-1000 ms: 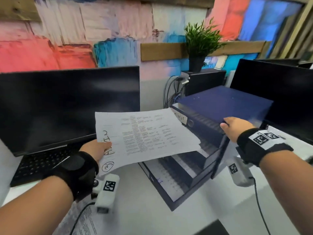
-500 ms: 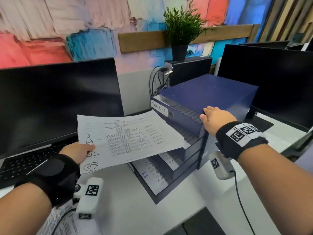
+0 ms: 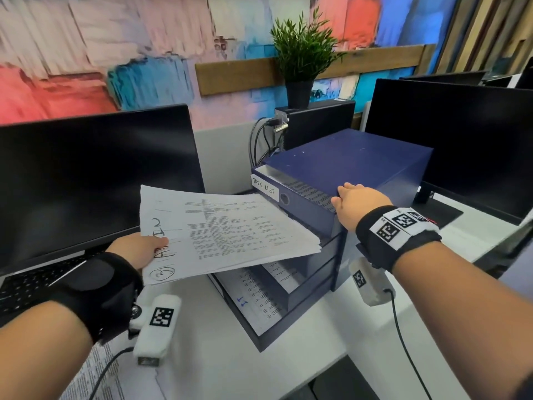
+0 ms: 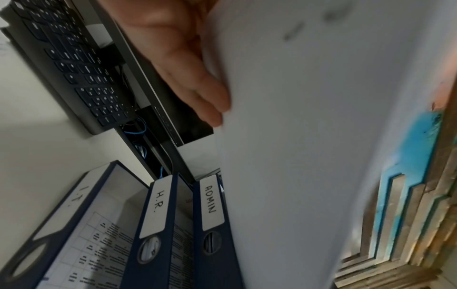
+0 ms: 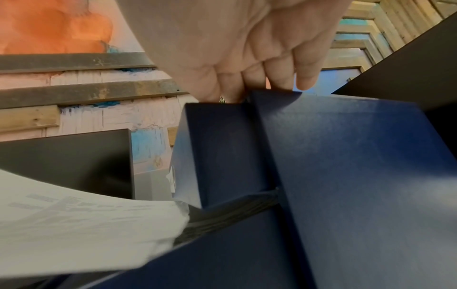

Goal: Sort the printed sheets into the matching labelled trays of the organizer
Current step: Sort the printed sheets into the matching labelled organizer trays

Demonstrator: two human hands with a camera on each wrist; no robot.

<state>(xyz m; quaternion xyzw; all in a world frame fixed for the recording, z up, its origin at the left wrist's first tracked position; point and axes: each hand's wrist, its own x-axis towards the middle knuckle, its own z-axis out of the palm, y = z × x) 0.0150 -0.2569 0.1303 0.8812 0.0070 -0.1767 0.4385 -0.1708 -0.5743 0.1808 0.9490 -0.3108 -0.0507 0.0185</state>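
Note:
My left hand (image 3: 144,248) pinches a stack of printed sheets (image 3: 225,229) by the near edge, thumb on top; "ADMIN" and a circled 3 are handwritten there. In the left wrist view its fingers (image 4: 197,88) lie under the sheets (image 4: 309,136). The far edge of the stack hangs at the front of the dark blue organizer (image 3: 346,157), below the tray labelled TASK LIST (image 3: 264,184). Lower trays read ADMIN (image 4: 211,203), H.R. (image 4: 157,203) and I.T. (image 4: 74,195). My right hand (image 3: 354,199) rests flat on the organizer's top front right corner (image 5: 346,176), fingers (image 5: 284,74) over its edge.
A dark monitor (image 3: 95,180) and keyboard (image 3: 26,287) stand at the left. A second monitor (image 3: 455,145) is behind the organizer at the right. A potted plant (image 3: 300,59) sits at the back. More printed sheets (image 3: 109,376) lie on the white desk (image 3: 216,356) by my left forearm.
My left hand has carried the sheets closer to the organizer's trays. The right hand has stayed at the organizer's front right corner, shifting up onto its top.

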